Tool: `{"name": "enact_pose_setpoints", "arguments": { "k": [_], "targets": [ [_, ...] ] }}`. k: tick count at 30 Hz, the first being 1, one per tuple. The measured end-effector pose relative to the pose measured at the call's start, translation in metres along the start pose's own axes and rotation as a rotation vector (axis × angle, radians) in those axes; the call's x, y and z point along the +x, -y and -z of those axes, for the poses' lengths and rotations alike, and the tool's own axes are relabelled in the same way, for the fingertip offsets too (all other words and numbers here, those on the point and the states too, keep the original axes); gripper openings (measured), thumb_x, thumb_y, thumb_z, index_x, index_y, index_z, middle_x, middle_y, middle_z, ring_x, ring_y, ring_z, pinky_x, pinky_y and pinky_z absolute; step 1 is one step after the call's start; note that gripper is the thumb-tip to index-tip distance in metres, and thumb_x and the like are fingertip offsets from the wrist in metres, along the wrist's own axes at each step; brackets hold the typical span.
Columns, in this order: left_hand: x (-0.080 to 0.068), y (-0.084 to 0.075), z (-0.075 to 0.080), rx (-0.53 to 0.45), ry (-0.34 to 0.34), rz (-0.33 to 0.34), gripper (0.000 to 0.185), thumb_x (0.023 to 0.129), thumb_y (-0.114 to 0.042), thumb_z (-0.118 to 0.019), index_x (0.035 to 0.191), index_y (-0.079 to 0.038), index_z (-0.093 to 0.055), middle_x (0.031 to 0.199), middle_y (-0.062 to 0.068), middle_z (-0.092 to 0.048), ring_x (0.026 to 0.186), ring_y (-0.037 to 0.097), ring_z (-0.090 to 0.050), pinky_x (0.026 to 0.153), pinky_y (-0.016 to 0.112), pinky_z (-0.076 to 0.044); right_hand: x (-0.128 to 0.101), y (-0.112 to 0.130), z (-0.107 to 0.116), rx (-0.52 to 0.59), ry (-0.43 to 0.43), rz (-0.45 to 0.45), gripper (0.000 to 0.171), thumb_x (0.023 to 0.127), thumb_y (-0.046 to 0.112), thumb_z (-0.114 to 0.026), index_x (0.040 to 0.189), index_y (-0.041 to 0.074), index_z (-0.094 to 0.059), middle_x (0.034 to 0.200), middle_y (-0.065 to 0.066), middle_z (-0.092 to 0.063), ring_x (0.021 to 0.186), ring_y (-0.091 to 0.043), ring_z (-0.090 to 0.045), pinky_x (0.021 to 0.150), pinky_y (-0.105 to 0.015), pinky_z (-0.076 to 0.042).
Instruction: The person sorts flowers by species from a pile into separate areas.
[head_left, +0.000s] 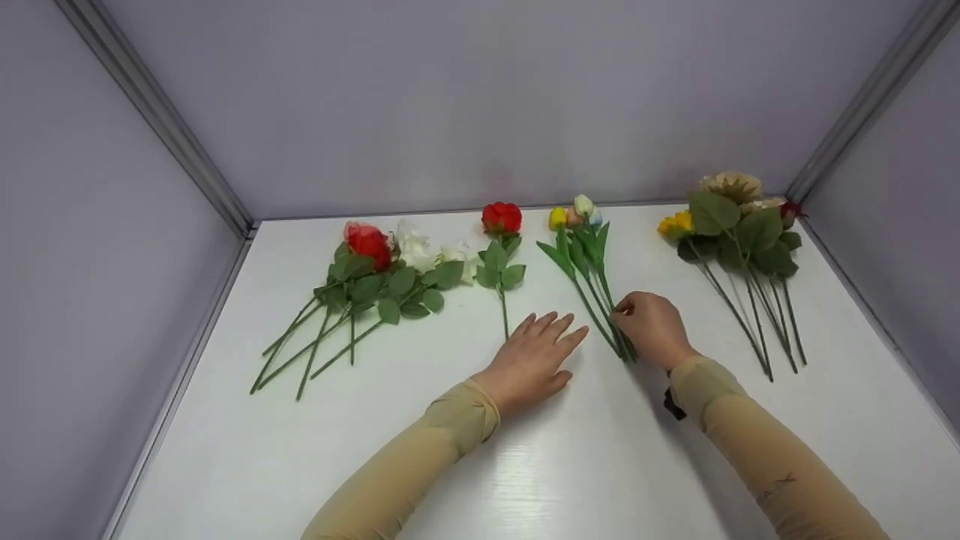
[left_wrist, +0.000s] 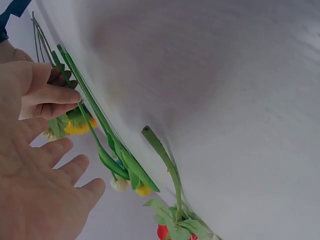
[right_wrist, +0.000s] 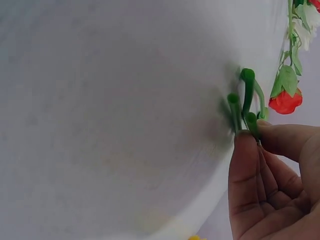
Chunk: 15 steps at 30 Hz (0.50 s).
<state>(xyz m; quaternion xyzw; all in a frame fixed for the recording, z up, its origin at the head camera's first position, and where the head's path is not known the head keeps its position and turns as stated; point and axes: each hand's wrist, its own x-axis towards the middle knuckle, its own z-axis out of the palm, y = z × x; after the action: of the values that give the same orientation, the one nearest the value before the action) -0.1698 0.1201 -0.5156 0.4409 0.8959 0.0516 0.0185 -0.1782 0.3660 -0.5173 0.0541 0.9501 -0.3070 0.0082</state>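
My right hand (head_left: 651, 326) pinches a green tulip stem (right_wrist: 252, 124) between thumb and fingertips, close to its cut end. Other tulip stems lie beside it, their ends showing in the right wrist view. White, yellow, orange and pale blue heads top the tulips (head_left: 583, 205), which point toward the back wall. My left hand (head_left: 534, 367) is spread low over the table with fingers apart, holding nothing. Just beyond its fingers runs the stem of a single red rose (head_left: 501, 218); in the left wrist view that rose stem (left_wrist: 162, 152) points toward the camera.
To the left lies a pile of red roses (head_left: 367, 244) and white flowers (head_left: 416, 247) with crossing stems. At the right is another bunch, with a yellow sunflower (head_left: 676, 223) and beige blooms (head_left: 731, 186). Walls enclose the white table (head_left: 225, 465) at back and sides.
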Motion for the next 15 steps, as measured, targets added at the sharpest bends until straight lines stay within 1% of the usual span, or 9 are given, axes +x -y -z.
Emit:
{"name": "enact_pose_setpoints", "arguments": {
  "k": [6, 9, 12, 15],
  "targets": [
    [0.000, 0.004, -0.002, -0.006, 0.013, 0.003, 0.066, 0.104, -0.038, -0.061, 0.162, -0.022, -0.033, 0.164, 0.006, -0.033, 0.151, 0.028, -0.027, 0.124, 0.047, -0.019, -0.001, -0.002, 0.001, 0.015, 0.004, 0.003, 0.022, 0.098, 0.018, -0.069, 0.107, -0.002, -0.072, 0.097, -0.016, -0.071, 0.080, -0.028, -0.065, 0.072, -0.044, -0.054],
    [-0.002, 0.008, -0.003, -0.019, 0.007, 0.013, 0.065, 0.104, -0.037, -0.061, 0.161, -0.022, -0.035, 0.163, 0.006, -0.035, 0.151, 0.028, -0.029, 0.124, 0.048, -0.020, -0.002, -0.002, 0.003, 0.030, -0.004, -0.002, 0.024, 0.098, 0.019, -0.069, 0.108, -0.002, -0.072, 0.096, -0.016, -0.070, 0.080, -0.028, -0.064, 0.071, -0.043, -0.053],
    [-0.005, 0.015, -0.003, -0.041, -0.022, 0.026, 0.062, 0.104, -0.035, -0.061, 0.159, -0.020, -0.039, 0.161, 0.006, -0.039, 0.150, 0.028, -0.031, 0.123, 0.047, -0.022, -0.002, 0.000, 0.005, 0.046, -0.018, -0.001, 0.025, 0.099, 0.020, -0.068, 0.111, -0.002, -0.072, 0.098, -0.016, -0.069, 0.082, -0.029, -0.063, 0.073, -0.044, -0.052],
    [-0.012, 0.028, -0.002, -0.056, -0.064, 0.056, 0.057, 0.104, -0.034, -0.061, 0.156, -0.019, -0.044, 0.158, 0.007, -0.044, 0.147, 0.028, -0.036, 0.122, 0.046, -0.025, -0.002, 0.004, 0.007, 0.061, -0.038, 0.018, 0.026, 0.100, 0.021, -0.066, 0.113, -0.001, -0.072, 0.100, -0.016, -0.068, 0.085, -0.030, -0.062, 0.076, -0.045, -0.051]
  ]
}}
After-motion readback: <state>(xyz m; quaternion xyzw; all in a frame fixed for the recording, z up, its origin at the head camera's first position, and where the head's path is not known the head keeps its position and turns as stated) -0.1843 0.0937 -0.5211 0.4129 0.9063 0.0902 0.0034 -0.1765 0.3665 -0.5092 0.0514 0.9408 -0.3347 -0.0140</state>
